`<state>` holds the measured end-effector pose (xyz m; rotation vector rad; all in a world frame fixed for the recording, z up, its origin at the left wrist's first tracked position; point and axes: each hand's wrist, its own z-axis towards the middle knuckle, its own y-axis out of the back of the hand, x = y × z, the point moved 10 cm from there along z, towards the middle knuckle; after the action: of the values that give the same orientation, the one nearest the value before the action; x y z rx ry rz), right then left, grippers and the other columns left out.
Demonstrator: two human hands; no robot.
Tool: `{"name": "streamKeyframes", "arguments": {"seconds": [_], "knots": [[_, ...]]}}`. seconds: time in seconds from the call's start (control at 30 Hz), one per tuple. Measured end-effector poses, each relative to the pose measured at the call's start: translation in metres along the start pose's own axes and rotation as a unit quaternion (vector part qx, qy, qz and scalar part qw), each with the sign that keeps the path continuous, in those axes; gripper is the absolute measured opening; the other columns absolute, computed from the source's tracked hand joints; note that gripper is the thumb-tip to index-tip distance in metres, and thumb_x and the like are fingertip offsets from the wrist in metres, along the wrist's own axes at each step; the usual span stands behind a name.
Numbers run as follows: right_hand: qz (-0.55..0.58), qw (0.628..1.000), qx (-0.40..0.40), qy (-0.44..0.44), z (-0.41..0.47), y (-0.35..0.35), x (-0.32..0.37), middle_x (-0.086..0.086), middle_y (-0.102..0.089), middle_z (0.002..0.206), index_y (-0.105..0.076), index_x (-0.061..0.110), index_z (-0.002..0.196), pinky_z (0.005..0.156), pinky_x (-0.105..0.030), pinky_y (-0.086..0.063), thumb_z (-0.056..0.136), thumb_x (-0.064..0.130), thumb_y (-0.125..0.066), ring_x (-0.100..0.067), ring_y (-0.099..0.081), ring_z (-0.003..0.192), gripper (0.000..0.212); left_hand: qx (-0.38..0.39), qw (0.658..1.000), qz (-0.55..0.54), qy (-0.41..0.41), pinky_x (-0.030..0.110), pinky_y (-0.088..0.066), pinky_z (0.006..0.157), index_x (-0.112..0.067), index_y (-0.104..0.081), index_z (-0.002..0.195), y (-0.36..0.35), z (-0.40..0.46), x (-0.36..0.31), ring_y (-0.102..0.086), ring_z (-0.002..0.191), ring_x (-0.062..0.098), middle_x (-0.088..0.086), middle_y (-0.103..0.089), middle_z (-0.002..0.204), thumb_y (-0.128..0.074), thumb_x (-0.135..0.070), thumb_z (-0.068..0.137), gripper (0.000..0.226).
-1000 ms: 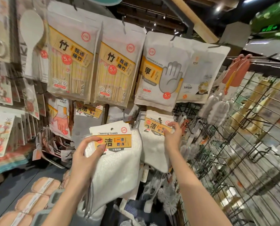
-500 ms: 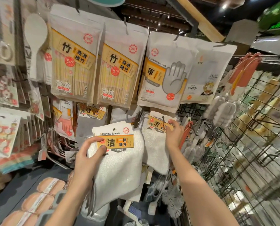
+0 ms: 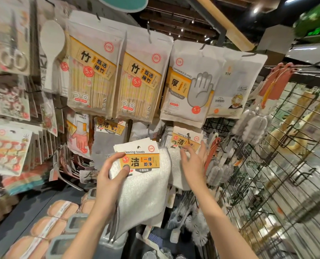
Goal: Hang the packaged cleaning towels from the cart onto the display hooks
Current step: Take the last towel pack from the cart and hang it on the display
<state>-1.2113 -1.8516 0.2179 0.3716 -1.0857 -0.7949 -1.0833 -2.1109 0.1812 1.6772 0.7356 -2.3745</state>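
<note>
The held towel pack [image 3: 142, 176] sits in the left hand [image 3: 108, 181], in front of the display. Just right of it, the right hand [image 3: 193, 163] is before the hung towel pack [image 3: 183, 144]. Above hang two chopstick bags [image 3: 92, 71], the glove bag [image 3: 189, 85] to their right. Brushes [image 3: 252, 126] hang further right, on the wire rack [image 3: 286, 174].

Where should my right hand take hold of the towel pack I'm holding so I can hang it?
Pinch the white card header of the towel pack beside its hang hole, coming from the right. The left hand already grips the left edge, the cloth below is floppy, and the right hand is open and free on that side.
</note>
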Motion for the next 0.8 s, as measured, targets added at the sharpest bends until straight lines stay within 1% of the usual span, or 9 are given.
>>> {"name": "streamKeyframes", "arguments": {"seconds": [0.2, 0.27, 0.33, 0.4, 0.47, 0.53, 0.6, 0.7, 0.8], "knots": [[0.094, 0.989, 0.104, 0.037, -0.037, -0.02, 0.051, -0.002, -0.044, 0.141, -0.06, 0.021, 0.121, 0.095, -0.009, -0.015, 0.101, 0.033, -0.034, -0.021, -0.026, 0.135, 0.035, 0.012, 1.0, 0.009, -0.007, 0.035, -0.048, 0.092, -0.037, -0.057, 0.114, -0.005, -0.011, -0.005, -0.059, 0.108, 0.011, -0.015, -0.061, 0.116, -0.065, -0.001, 0.084, 0.048], [0.134, 0.983, 0.113, 0.047, -0.047, -0.023, 0.062, 0.004, -0.057, 0.128, -0.062, 0.023, 0.117, 0.098, -0.016, -0.025, 0.098, 0.041, -0.032, -0.018, -0.04, 0.127, 0.039, 0.009, 1.0, 0.018, -0.007, 0.035, -0.046, 0.095, -0.039, -0.055, 0.116, -0.003, -0.014, -0.005, -0.055, 0.114, 0.01, -0.018, -0.057, 0.12, -0.065, -0.001, 0.083, 0.052], [0.173, 0.978, 0.115, 0.03, -0.056, -0.02, 0.067, 0.009, -0.055, 0.127, -0.062, 0.021, 0.119, 0.103, -0.021, -0.034, 0.095, 0.046, -0.042, -0.01, -0.044, 0.122, 0.04, 0.004, 1.0, 0.019, -0.006, 0.037, -0.046, 0.096, -0.039, -0.054, 0.118, -0.001, -0.015, -0.005, -0.055, 0.115, 0.013, -0.014, -0.056, 0.124, -0.065, -0.001, 0.083, 0.053], [0.182, 0.974, 0.134, 0.01, -0.064, -0.017, 0.071, 0.013, -0.042, 0.13, -0.057, 0.016, 0.128, 0.093, 0.003, -0.027, 0.092, 0.035, -0.055, 0.001, -0.037, 0.119, 0.04, 0.002, 1.0, 0.015, -0.008, 0.036, -0.048, 0.094, -0.035, -0.054, 0.12, 0.0, -0.017, -0.006, -0.056, 0.114, 0.013, -0.011, -0.056, 0.124, -0.065, 0.0, 0.083, 0.052], [0.174, 0.975, 0.137, 0.013, -0.071, -0.016, 0.072, 0.014, -0.035, 0.13, -0.052, 0.016, 0.133, 0.08, 0.013, -0.018, 0.089, 0.025, -0.063, 0.006, -0.031, 0.118, 0.047, -0.003, 1.0, 0.012, -0.003, 0.034, -0.05, 0.091, -0.031, -0.054, 0.118, 0.001, -0.018, -0.005, -0.058, 0.11, 0.013, -0.01, -0.057, 0.121, -0.065, 0.001, 0.082, 0.049], [0.189, 0.975, 0.115, 0.021, -0.076, -0.01, 0.074, 0.012, -0.039, 0.13, -0.054, 0.015, 0.129, 0.085, 0.01, -0.021, 0.084, 0.019, -0.068, 0.005, -0.034, 0.117, 0.048, -0.012, 1.0, 0.018, 0.002, 0.035, -0.05, 0.089, -0.027, -0.054, 0.114, 0.004, -0.019, -0.001, -0.059, 0.109, 0.017, -0.008, -0.058, 0.117, -0.068, -0.001, 0.081, 0.045], [0.209, 0.973, 0.098, 0.006, -0.08, -0.006, 0.072, 0.007, -0.048, 0.123, -0.052, 0.019, 0.117, 0.09, -0.005, -0.034, 0.079, 0.012, -0.072, -0.001, -0.043, 0.111, 0.043, -0.013, 1.0, 0.027, -0.007, 0.036, -0.049, 0.09, -0.025, -0.054, 0.111, 0.007, -0.021, -0.002, -0.057, 0.11, 0.018, -0.007, -0.058, 0.115, -0.071, -0.01, 0.076, 0.042], [0.237, 0.964, 0.117, -0.038, -0.084, -0.008, 0.071, 0.002, -0.058, 0.111, -0.043, 0.024, 0.105, 0.073, -0.012, -0.044, 0.077, 0.009, -0.073, -0.011, -0.056, 0.099, 0.044, -0.014, 0.999, 0.029, -0.002, 0.033, -0.049, 0.084, -0.023, -0.052, 0.112, 0.01, -0.022, -0.002, -0.058, 0.105, 0.016, -0.004, -0.059, 0.113, -0.072, -0.006, 0.078, 0.044], [0.234, 0.963, 0.127, -0.036, -0.085, -0.007, 0.072, 0.004, -0.063, 0.098, -0.037, 0.028, 0.094, 0.074, -0.027, -0.054, 0.079, 0.008, -0.071, -0.016, -0.064, 0.089, 0.043, -0.003, 1.0, 0.028, 0.002, 0.032, -0.049, 0.082, -0.021, -0.053, 0.109, 0.01, -0.023, -0.001, -0.059, 0.1, 0.015, -0.006, -0.06, 0.108, -0.069, -0.001, 0.08, 0.04]]}}
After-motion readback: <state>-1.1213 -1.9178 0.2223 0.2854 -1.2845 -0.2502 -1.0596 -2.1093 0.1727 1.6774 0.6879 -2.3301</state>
